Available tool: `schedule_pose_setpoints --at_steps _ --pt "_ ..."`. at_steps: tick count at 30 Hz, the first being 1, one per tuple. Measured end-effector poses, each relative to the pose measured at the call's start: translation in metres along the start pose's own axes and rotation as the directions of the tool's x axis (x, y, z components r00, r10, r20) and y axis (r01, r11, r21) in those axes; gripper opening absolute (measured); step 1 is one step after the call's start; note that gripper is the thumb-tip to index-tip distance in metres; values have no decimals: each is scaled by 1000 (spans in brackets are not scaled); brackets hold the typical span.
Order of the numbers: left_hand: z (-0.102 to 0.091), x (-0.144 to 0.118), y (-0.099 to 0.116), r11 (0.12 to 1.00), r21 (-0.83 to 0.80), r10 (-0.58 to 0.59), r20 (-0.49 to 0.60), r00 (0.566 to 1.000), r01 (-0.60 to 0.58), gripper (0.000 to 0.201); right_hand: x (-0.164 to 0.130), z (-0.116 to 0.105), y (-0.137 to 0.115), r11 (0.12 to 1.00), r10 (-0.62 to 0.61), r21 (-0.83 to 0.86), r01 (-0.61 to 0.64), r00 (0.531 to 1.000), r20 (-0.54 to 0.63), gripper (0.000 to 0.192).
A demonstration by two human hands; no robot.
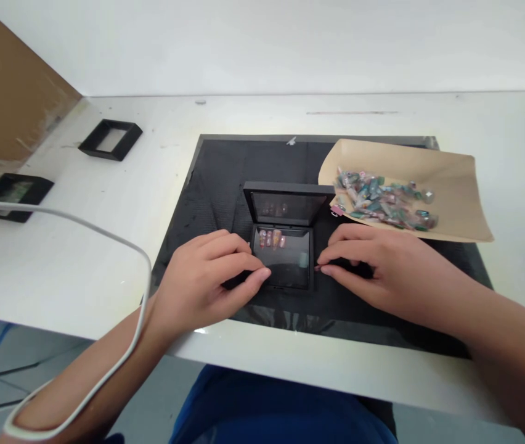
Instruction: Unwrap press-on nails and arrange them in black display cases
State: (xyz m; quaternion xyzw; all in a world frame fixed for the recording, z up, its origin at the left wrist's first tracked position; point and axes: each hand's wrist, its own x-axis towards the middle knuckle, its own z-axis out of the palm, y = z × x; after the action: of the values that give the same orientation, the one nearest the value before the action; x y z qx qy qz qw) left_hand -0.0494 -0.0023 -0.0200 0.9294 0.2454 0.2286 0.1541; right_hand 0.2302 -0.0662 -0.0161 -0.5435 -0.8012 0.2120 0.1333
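Observation:
A small black display case [283,258] lies open on a black mat [225,172], its lid [286,206] standing up at the back. Several small pink and orange pieces [272,238] rest on the case's clear film. My left hand [207,277] touches the case's left edge, thumb at its front corner. At the case's right edge rests my right hand [368,262], fingertips against the frame. Neither hand lifts the case.
A brown paper sheet [451,185] at the right holds a pile of small colourful pieces [382,200]. Two black frames [111,139] [10,196] lie on the white table at the left, by a brown board. A white cable [105,237] crosses my left arm.

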Motion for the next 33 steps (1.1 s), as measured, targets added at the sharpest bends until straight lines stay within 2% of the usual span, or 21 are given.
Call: schedule_pose_setpoints --at_steps 3,6,9,12,14,15,17,19,21,27,29,32,33 --pt "0 -1 1 1000 0 -19 -24 1000 19 4 1 -3 -3 992 -18 124 24 999 -50 16" --pt "-1 -2 3 991 -38 -134 -94 987 131 4 -1 -9 -13 914 78 405 -28 991 -107 8" --pt "-2 -2 4 973 -79 -224 -135 965 215 6 -5 -14 -24 739 168 674 -20 973 -156 12" --pt "-3 -2 4 974 -75 -224 -122 967 216 7 -6 -14 -26 475 170 879 33 977 -128 14" --pt "-3 -2 3 977 -65 -207 -106 973 201 7 -6 -11 -22 282 144 959 38 986 -81 10" --pt "-2 -2 3 979 -60 -200 -103 974 194 6 -5 -9 -19 212 133 976 43 988 -73 9" --pt "-2 -1 2 981 -56 -193 -105 976 188 6 -3 -6 -14 141 112 988 62 991 -78 8" --pt "-1 0 2 980 -59 -195 -115 974 189 6 -2 -4 -11 138 98 988 71 992 -85 12" --pt "-1 0 1 980 -64 -194 -118 974 188 7 -1 -3 -9 172 93 982 75 991 -92 15" --pt "-1 -1 2 989 -49 -145 -97 985 141 5 1 -2 -11 350 95 933 84 988 -124 9" --pt "-2 -2 2 992 -49 -123 -95 988 119 3 4 0 -12 446 92 891 84 986 -139 10" --pt "-2 -3 3 992 -42 -125 -115 985 121 4 8 6 -15 667 123 741 76 970 -210 10" --pt "-3 -3 4 990 -36 -139 -141 980 135 4 10 8 -16 716 134 694 74 961 -241 9"
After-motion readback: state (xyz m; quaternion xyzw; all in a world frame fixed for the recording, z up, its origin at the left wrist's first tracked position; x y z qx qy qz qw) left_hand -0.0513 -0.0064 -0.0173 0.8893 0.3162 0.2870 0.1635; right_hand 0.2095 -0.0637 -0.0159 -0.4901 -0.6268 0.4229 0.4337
